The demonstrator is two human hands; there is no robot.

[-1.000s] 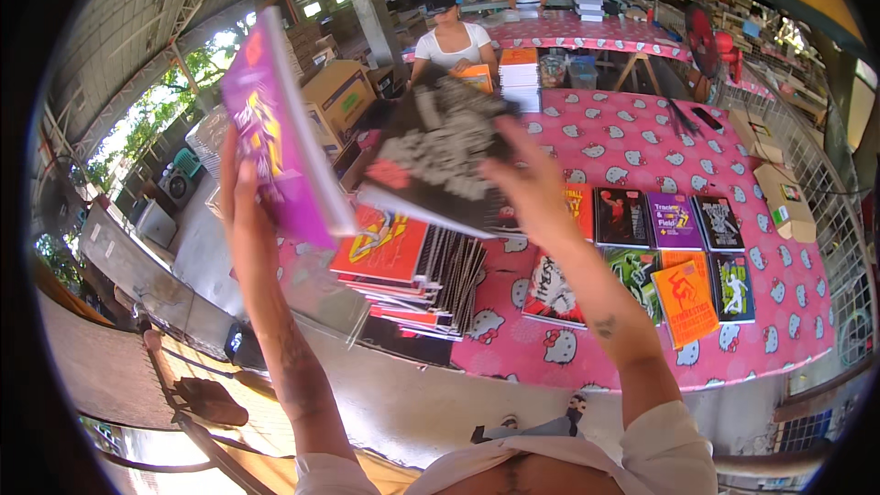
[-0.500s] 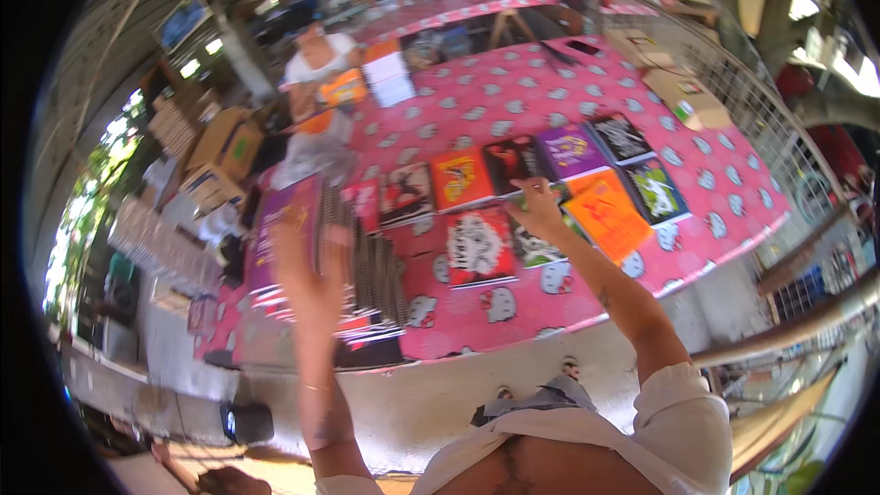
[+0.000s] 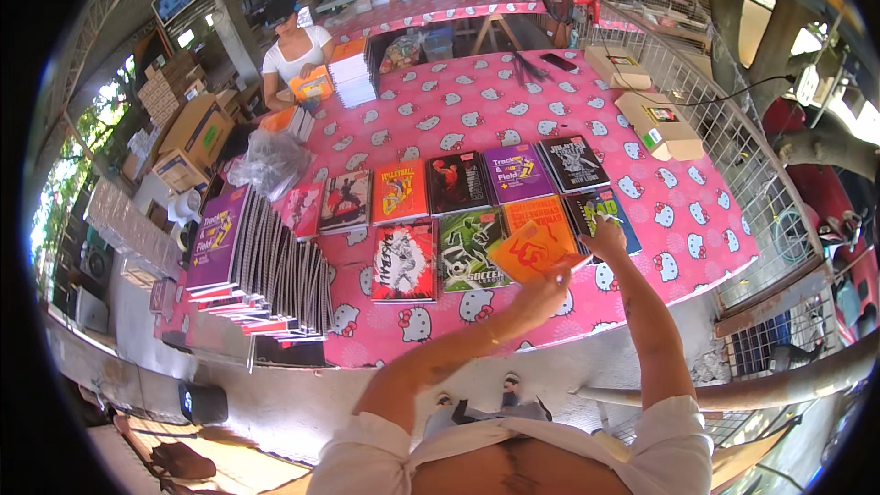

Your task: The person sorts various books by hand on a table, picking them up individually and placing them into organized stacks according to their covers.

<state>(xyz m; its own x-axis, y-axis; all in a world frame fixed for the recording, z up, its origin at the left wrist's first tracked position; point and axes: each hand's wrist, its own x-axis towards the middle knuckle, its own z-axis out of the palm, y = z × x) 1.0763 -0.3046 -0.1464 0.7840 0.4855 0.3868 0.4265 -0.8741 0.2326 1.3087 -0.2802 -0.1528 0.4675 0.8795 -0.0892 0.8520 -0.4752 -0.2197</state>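
Observation:
A pink patterned tablecloth (image 3: 431, 330) covers the table, with two rows of spiral notebooks on it. My left hand (image 3: 543, 301) pinches the near edge of an orange notebook (image 3: 530, 252), which is tilted above another orange notebook (image 3: 524, 213). Over a black-and-green notebook (image 3: 626, 231) at the right end of the near row is my right hand (image 3: 605, 240); its fingers are apart and touch the cover. Left of the held notebook lie a green notebook (image 3: 470, 247) and a red-and-white one (image 3: 403, 261). The far row includes a purple notebook (image 3: 518, 172) and a black one (image 3: 573, 165).
A fanned stack of spiral notebooks (image 3: 280, 266) stands at the table's left, near clear plastic wrapping (image 3: 270, 163). Across the table, a person (image 3: 298, 53) handles an orange notebook beside a tall notebook stack (image 3: 354, 73). Cardboard boxes (image 3: 658, 124) lie by the wire fence at right.
My left hand has moved right from the fanned stack and now grips the orange notebook. My right hand has shifted right, from the green notebook to the black-and-green one.

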